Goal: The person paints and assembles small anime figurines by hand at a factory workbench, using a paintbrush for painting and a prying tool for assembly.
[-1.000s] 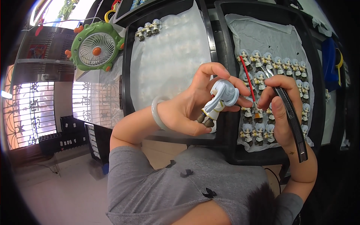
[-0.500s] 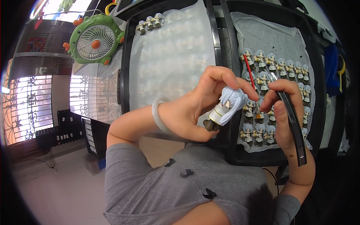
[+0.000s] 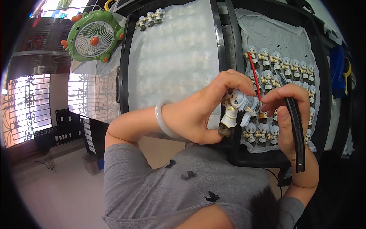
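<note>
A small figurine with long pale blue hair, a white outfit and dark brown boots is pinched in my left hand. My thumb is at its boots and my bent fingers are at its head, with the face turned partly up. My right hand is just right of it, closed around a slim black tool with a ribbed handle, which looks like a utility knife. Its narrow end points toward the far side. Beyond the fingers, a red-handled brush lies across rows of similar figurines.
The right black tray is lined with crumpled white paper and holds the rows. The left black tray has a pale translucent sheet over faint shapes, with three figurines at its far left corner. A green fan stands further left.
The figurine in my left hand has been turned so its face shows more. The black tool has tilted slightly more upright in my right hand. The view has shifted a little.
</note>
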The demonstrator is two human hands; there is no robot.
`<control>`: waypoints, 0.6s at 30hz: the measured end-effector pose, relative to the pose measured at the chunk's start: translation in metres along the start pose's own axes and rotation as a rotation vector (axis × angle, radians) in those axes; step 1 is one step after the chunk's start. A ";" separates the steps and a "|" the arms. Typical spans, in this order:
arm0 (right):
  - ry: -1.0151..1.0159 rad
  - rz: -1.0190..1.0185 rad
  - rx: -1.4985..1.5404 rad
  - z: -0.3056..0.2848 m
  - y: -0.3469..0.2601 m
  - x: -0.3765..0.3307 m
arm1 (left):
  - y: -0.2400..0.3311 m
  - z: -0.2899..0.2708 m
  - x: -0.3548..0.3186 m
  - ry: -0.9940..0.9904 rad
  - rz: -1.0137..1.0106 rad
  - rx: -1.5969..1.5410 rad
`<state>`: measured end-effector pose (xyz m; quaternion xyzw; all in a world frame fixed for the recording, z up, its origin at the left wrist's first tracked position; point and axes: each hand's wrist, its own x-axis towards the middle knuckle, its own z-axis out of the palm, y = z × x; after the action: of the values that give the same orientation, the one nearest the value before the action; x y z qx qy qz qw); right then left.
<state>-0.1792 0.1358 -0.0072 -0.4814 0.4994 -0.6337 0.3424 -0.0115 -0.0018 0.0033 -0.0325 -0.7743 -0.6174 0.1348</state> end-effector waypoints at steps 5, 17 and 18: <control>-0.108 -0.103 0.054 -0.003 0.002 -0.002 | -0.001 -0.003 0.001 0.005 0.094 0.190; -0.203 0.213 0.036 0.004 0.003 -0.003 | 0.002 0.003 0.002 0.071 0.015 0.422; -0.208 0.250 0.058 0.004 0.002 -0.003 | 0.003 0.004 0.002 0.072 0.016 0.418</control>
<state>-0.1741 0.1366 -0.0095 -0.4683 0.4987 -0.5473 0.4821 -0.0138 0.0019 0.0058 0.0123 -0.8800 -0.4429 0.1711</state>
